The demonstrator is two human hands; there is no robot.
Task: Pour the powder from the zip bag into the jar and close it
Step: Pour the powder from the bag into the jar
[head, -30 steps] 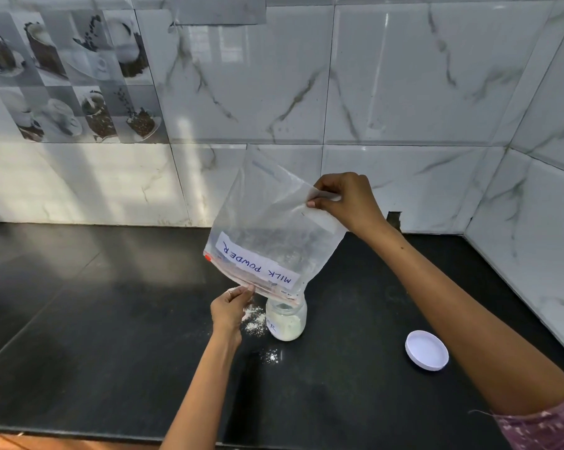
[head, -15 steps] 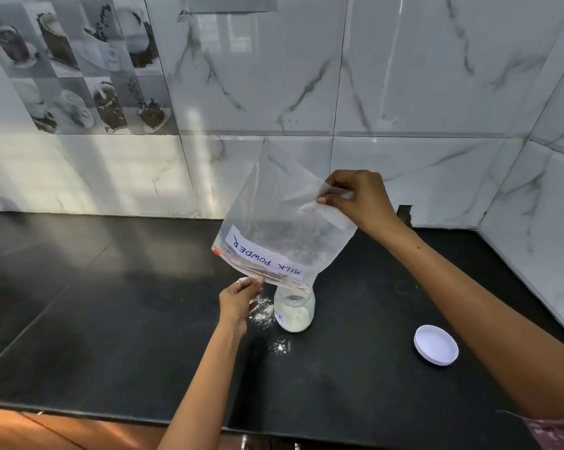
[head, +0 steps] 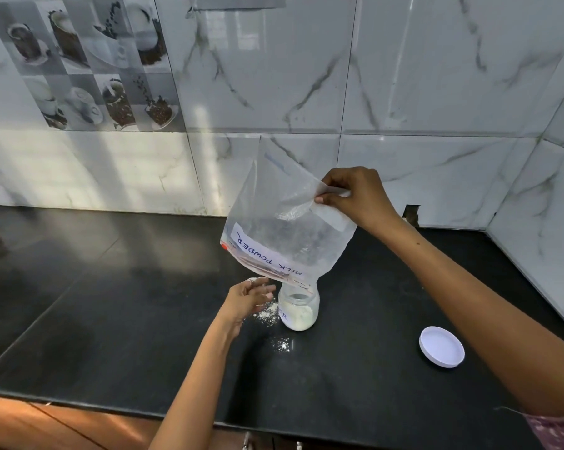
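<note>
A: Which way does the zip bag [head: 283,228] point?
B: It hangs upside down, its long axis tilted: the closed bottom is up toward the wall, and the zip mouth is down, with its lower right end just over the jar [head: 299,308]. The label reading MILK POWDER [head: 267,254] is inverted along the mouth edge.

A: Who holds it?
B: The right hand [head: 355,196] does. Its fingers [head: 326,190] pinch a fold of film at the bag's upper right corner, thumb and forefinger closed on the plastic.

A: And the left hand [head: 248,302]?
B: It sits just below the bag's mouth and just left of the jar, with loose, slightly spread fingers that grip nothing. I cannot tell whether the fingertips brush the zip edge.

A: Where is the jar relative to those fingers?
B: Just right of the left fingertips, upright on the black tabletop [head: 111,303], open at the top, with white powder filling most of it. It stands well below the right hand's pinch.

A: Count things for me
B: One bag, one jar, one white lid [head: 441,350], two hands. The lid lies flat on the tabletop, well to the right of the jar and apart from both hands. There are two patches of spilled powder [head: 267,315]: one between the left fingers and the jar base, and a smaller one nearer the camera, in front of the jar.

A: What is left in the bag?
B: Only a dusting clinging inside the clear film
</note>
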